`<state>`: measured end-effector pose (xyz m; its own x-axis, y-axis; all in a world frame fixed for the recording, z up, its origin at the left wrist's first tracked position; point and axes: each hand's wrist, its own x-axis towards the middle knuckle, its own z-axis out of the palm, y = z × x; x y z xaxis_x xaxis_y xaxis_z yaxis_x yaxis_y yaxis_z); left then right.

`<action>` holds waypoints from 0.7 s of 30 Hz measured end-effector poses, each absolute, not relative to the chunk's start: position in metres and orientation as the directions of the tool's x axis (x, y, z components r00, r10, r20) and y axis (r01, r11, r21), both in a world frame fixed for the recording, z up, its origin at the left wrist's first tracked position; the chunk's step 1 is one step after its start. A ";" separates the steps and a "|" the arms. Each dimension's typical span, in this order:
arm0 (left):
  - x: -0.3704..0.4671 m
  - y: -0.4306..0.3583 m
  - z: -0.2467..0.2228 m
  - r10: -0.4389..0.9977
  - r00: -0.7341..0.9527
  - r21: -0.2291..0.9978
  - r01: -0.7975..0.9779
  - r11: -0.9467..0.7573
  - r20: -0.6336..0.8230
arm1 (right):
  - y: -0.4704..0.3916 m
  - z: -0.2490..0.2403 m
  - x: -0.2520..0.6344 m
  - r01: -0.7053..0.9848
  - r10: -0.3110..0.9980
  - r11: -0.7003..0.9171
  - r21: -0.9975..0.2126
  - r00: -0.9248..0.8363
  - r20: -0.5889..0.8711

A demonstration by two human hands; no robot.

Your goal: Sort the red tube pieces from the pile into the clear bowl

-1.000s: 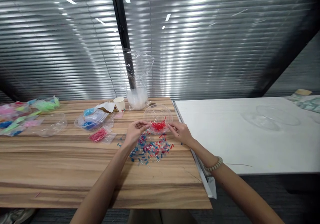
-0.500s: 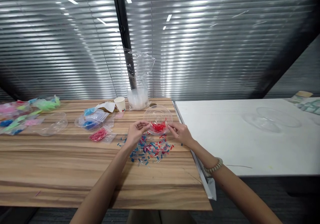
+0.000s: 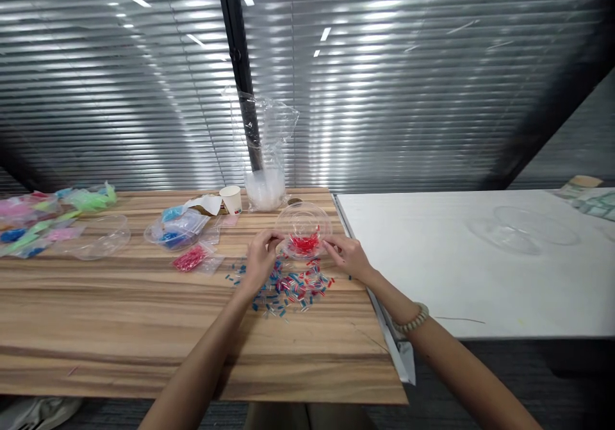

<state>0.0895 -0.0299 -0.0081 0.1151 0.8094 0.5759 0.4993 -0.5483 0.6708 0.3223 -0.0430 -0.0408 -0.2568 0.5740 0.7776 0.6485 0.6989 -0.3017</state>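
Pinching a clear bowl (image 3: 302,212) by its rim from both sides, at one edge with the left grip (image 3: 261,256) and at the opposite edge with the right grip (image 3: 350,257). Holding thumb and fingers nearly together in each, with only the thin rim between; cannot see every left fingertip clearly. Holding it tilted toward the body, with red pieces (image 3: 305,245) gathered at its near side. Cannot tell whether resting on the wooden table (image 3: 120,327) or lifted just off it. Seeing, nearer the body, a loose scatter (image 3: 291,286) of blue, red and clear bits on the wood. Wearing a beaded bracelet (image 3: 417,322) on the right arm. Finding, off to the left, a pinkish-red packet (image 3: 188,259) near a second bowl (image 3: 150,234) holding blue packets (image 3: 173,239). Noticing farther back a paper cup (image 3: 232,202) just beside a clear bag (image 3: 265,190) with white contents. Spotting, at far left, a heap of coloured bags (image 3: 22,209); at right, an adjoining white table (image 3: 456,276).
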 end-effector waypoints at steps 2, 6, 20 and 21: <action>0.090 -0.032 -0.007 0.726 0.182 0.528 0.574 -0.626 0.663 | -0.043 -0.041 0.322 0.644 0.579 0.700 -0.308 -0.261 0.772; 0.091 -0.035 -0.007 0.620 0.333 0.322 0.630 -0.707 0.711 | -0.044 -0.041 0.321 0.627 0.586 0.710 -0.321 -0.271 0.764; 0.085 -0.029 -0.014 0.501 0.447 0.100 0.665 -0.740 0.741 | -0.043 -0.041 0.322 0.653 0.577 0.692 -0.308 -0.244 0.780; 0.084 -0.029 -0.011 0.497 0.435 0.107 0.662 -0.742 0.751 | -0.043 -0.042 0.322 0.663 0.578 0.682 -0.308 -0.232 0.782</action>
<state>0.0843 -0.0287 -0.0109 0.4353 0.4967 0.7509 0.6616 -0.7421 0.1074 0.3221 -0.0433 -0.0415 -0.2321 0.5785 0.7820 0.6633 0.6821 -0.3078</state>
